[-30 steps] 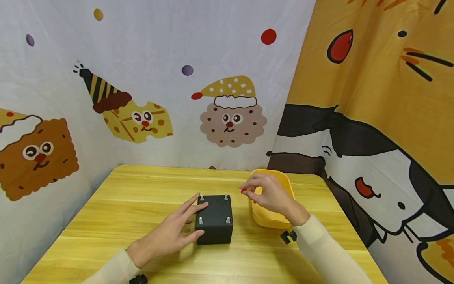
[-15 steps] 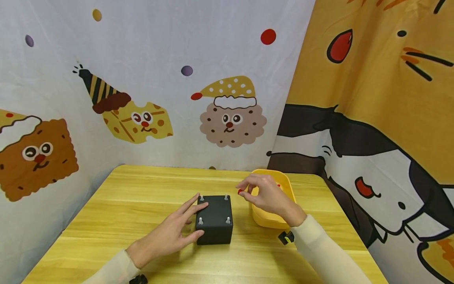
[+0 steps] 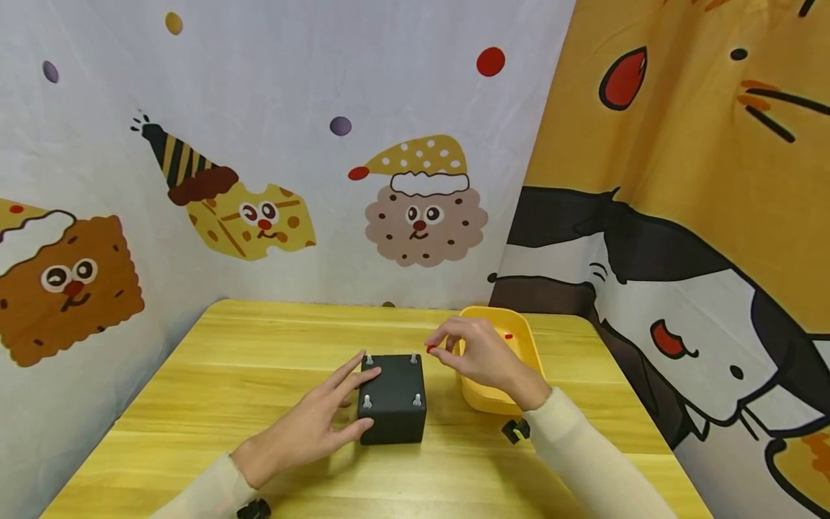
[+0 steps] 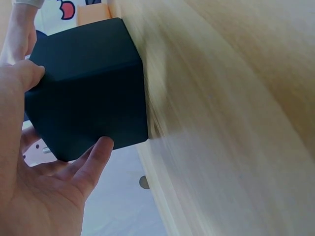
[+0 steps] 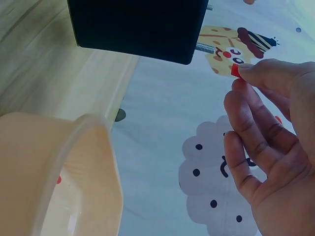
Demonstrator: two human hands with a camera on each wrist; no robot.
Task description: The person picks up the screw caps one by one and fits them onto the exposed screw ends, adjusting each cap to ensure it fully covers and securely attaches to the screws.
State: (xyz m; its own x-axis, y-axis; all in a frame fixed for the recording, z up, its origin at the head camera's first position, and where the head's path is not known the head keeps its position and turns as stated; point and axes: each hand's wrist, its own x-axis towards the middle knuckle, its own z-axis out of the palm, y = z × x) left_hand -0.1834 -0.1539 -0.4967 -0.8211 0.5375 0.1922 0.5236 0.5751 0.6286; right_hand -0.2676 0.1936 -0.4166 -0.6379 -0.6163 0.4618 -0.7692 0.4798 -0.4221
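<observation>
A black box (image 3: 392, 424) rests on the table, with several upright threaded metal bolts (image 3: 418, 400) on its top face. My left hand (image 3: 295, 437) holds the box from its left side; in the left wrist view the thumb is at one edge and the fingers at the opposite side. Up and to the right of the box, my right hand (image 3: 483, 355) pinches a small red piece (image 5: 236, 71) between thumb and index finger, apart from the bolts. The other right fingers are loosely bent. Just what the red piece is cannot be told.
Beneath and behind my right hand stands a yellow plastic bin (image 3: 489, 402) with a small red piece (image 3: 509, 336) inside. The wooden table (image 3: 259, 353) ends at a printed cloth backdrop (image 3: 272, 86) behind and on the right.
My right hand has moved a little left, from over the yellow bin toward the black box, carrying the red piece. The left hand and the box have stayed put.
</observation>
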